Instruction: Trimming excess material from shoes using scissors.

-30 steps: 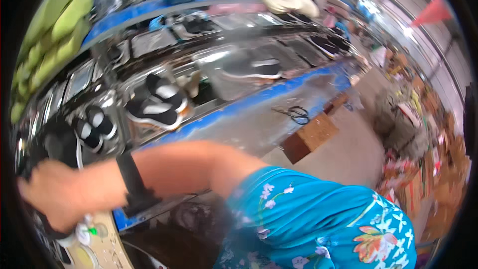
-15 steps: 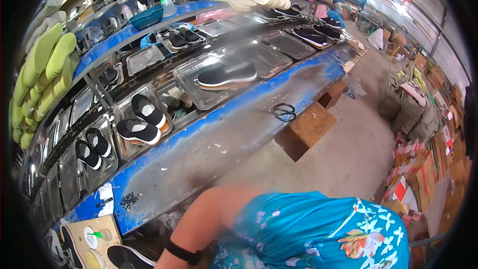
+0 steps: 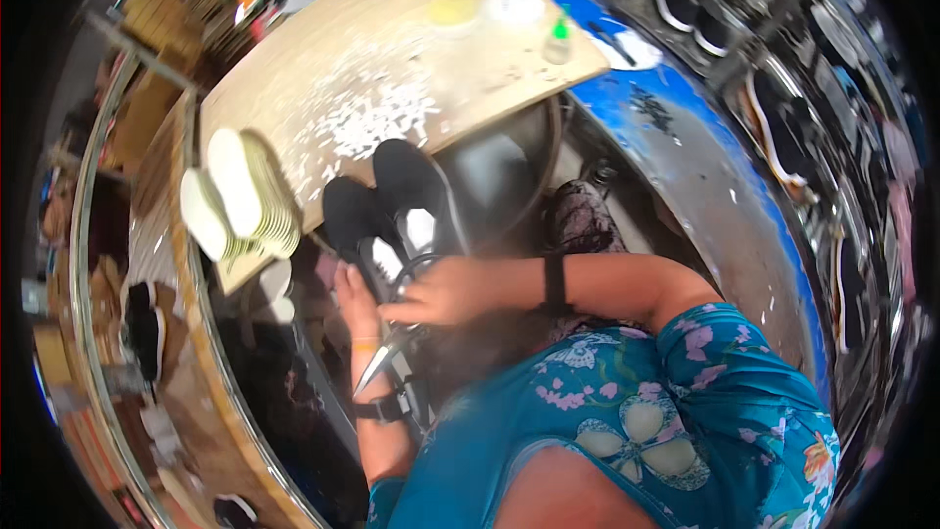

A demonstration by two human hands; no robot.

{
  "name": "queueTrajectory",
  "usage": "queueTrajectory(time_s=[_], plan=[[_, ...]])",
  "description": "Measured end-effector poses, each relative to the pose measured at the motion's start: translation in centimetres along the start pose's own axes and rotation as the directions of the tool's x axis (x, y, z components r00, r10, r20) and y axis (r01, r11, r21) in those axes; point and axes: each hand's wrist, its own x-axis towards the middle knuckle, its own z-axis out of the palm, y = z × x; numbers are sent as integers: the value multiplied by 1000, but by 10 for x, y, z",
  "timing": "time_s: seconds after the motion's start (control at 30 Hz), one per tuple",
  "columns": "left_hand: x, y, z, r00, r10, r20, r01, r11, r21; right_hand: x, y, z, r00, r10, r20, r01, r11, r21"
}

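Two black shoes (image 3: pixel 377 201) with pale insides sit side by side under the edge of a wooden table (image 3: pixel 392 69). My left hand (image 3: pixel 354 306), with a black watch on its wrist, grips the heel end of the nearer shoe. My right hand (image 3: pixel 446 289), a black band on its wrist, comes in from the right and rests against the same shoe. A shiny pointed pair of scissors (image 3: pixel 380 364) sticks out from under its fingers, pointing down and left. My blue flowered shirt fills the lower right.
White scraps litter the wooden table. A stack of pale insoles (image 3: pixel 240 201) stands at its left edge. A small green-capped bottle (image 3: pixel 558 37) and two round lids (image 3: pixel 485 8) sit at its far end. A blue-edged metal bench (image 3: pixel 705 167) with trays of shoes runs along the right.
My view has swung from the long bench of shoe trays down to the wooden table and my lap. Both hands have come together on the black shoes.
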Motion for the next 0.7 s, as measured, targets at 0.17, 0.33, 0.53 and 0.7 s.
queueTrajectory(time_s=[0.17, 0.33, 0.53, 0.7], plan=[[-8, 56, -32, 971, 190, -148, -153, 961, 229, 18, 3, 4, 932, 149, 331, -272, 891, 364], [-11, 115, -27, 957, -14, 289, -112, 902, 417, 28, 4, -30, 882, 246, 402, -437, 746, 503], [-3, 108, 6, 973, 87, 213, -207, 739, 642, -16, 4, -51, 612, 739, 280, -655, 276, 704], [-31, 72, -43, 907, 399, 138, -418, 810, 411, -69, 35, -97, 329, 693, 641, -601, -370, 709]])
